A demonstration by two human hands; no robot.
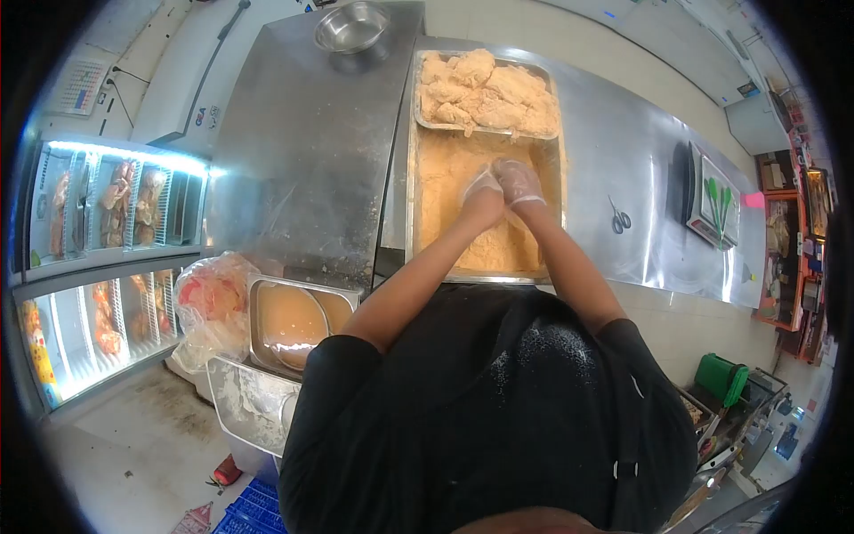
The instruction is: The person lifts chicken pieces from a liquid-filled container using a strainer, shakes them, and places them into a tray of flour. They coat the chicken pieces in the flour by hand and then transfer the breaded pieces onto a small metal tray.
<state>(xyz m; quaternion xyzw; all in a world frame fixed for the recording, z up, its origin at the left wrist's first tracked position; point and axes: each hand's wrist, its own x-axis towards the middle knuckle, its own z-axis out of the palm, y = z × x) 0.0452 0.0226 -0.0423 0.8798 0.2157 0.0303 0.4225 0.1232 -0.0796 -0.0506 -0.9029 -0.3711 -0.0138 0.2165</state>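
Note:
My left hand [483, 190] and my right hand [519, 182], both in clear plastic gloves, are close together over a deep steel tray [412, 214] of orange-tinted breading flour [445, 173]. The fingers of both hands are curled down and closed, and what lies in them is hidden. Just beyond my hands, a smaller steel tray [556, 117] rests at the far end of the deep one. Flour-coated pieces that look like chicken [485, 89] are heaped in it.
Scissors [619, 216] and a scale [712, 200] with green-handled tongs [719, 205] lie to the right. A steel bowl [351, 28] stands far left. Nearer left are a batter pan [294, 325], a floury tub [245, 396] and a plastic bag [213, 298].

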